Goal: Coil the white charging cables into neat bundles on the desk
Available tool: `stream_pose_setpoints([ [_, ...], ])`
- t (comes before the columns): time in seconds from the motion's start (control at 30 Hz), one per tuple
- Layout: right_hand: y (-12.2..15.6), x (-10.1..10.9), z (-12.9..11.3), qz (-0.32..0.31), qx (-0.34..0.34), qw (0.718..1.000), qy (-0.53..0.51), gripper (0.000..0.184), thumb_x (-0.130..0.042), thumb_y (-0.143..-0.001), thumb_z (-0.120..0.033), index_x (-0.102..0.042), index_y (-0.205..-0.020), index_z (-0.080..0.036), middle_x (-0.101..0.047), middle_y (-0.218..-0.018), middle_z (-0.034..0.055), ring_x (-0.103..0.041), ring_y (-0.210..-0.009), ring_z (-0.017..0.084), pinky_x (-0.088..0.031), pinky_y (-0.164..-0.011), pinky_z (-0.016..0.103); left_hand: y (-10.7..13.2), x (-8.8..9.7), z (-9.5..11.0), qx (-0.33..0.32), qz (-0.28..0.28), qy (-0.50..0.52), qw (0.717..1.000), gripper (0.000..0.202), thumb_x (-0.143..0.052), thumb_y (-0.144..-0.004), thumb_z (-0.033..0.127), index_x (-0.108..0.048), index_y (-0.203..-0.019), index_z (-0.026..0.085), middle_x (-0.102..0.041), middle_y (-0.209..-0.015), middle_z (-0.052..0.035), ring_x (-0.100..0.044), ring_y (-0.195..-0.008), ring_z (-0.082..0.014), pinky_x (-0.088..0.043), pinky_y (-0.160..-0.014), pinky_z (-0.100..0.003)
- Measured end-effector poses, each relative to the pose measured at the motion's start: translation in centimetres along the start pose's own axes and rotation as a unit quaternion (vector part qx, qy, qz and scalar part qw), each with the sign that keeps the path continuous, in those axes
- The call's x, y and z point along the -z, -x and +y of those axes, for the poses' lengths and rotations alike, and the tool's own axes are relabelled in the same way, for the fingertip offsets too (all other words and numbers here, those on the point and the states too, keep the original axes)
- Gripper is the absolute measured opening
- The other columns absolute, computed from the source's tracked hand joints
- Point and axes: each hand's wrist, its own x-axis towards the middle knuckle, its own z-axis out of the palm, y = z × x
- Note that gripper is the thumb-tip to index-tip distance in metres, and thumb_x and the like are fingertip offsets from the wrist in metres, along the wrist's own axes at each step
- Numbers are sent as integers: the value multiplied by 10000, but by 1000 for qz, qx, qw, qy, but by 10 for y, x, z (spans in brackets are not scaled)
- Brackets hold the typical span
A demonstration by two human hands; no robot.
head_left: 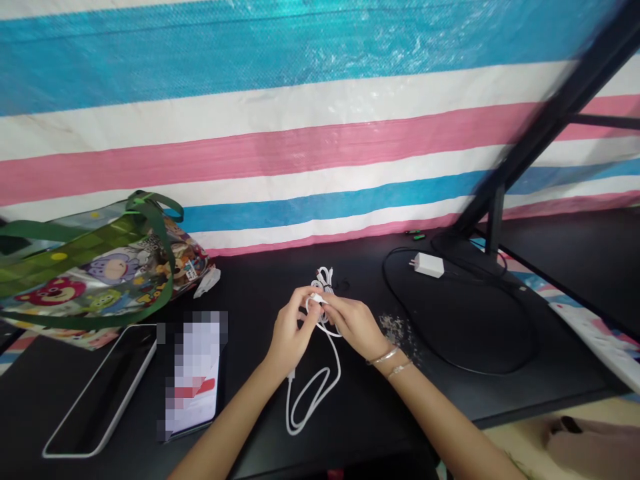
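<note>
A thin white cable lies on the black table, looping toward the near edge. My left hand and my right hand meet above the table's middle, both with fingers pinched on the cable's upper part. A small bundle of its coils sticks up behind my fingertips. Two thin bracelets circle my right wrist.
A cartoon-print tote bag with green handles sits at the left. In front of it lie a tablet and a phone. A white charger plug with a black cord and a black stand are at the right. A striped tarp hangs behind.
</note>
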Motion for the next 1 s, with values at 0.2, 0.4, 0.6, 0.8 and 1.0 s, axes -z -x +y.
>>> stream_pose_setpoints([
  [0.2,0,-1,-2,-4,-3,1000,-31,328,-394,-921,-219,-665,-1105,-242,-741,-844,63,-679,-704,206,-477,-638,277,2,2,0,-24,20,-37,999,188,-443,-863,305,-591,-899,195,-665,-798,-16,-640,-700,-137,-505,-641,-232],
  [0.4,0,-1,-4,-22,-23,997,-69,246,-422,-908,-234,-639,-1024,-223,-671,-691,18,-606,-556,165,-432,-572,247,0,4,1,-23,39,-50,998,146,-449,-851,298,-553,-805,205,-640,-662,14,-626,-618,-128,-478,-589,-218],
  [0.6,1,-3,-4,-19,-38,989,-143,251,-411,-913,-259,-615,-1049,-202,-559,-610,-19,-493,-496,124,-400,-530,227,-3,10,0,8,39,-49,998,132,-461,-848,302,-556,-851,211,-627,-605,34,-618,-576,-125,-460,-565,-205],
  [0.8,0,0,-4,5,-40,981,-191,233,-439,-893,-275,-627,-1001,-187,-485,-589,-39,-443,-493,110,-378,-516,218,-6,16,-1,18,-6,-98,995,205,-432,-871,305,-608,-943,230,-614,-563,53,-602,-555,-126,-448,-592,-207],
  [1.0,-2,2,-6,14,-43,982,-184,204,-468,-872,-274,-623,-976,-191,-410,-569,-54,-410,-499,112,-367,-528,227,-7,17,-2,26,-29,-158,987,218,-403,-871,346,-590,-889,234,-595,-588,51,-571,-541,-133,-401,-587,-220],
])
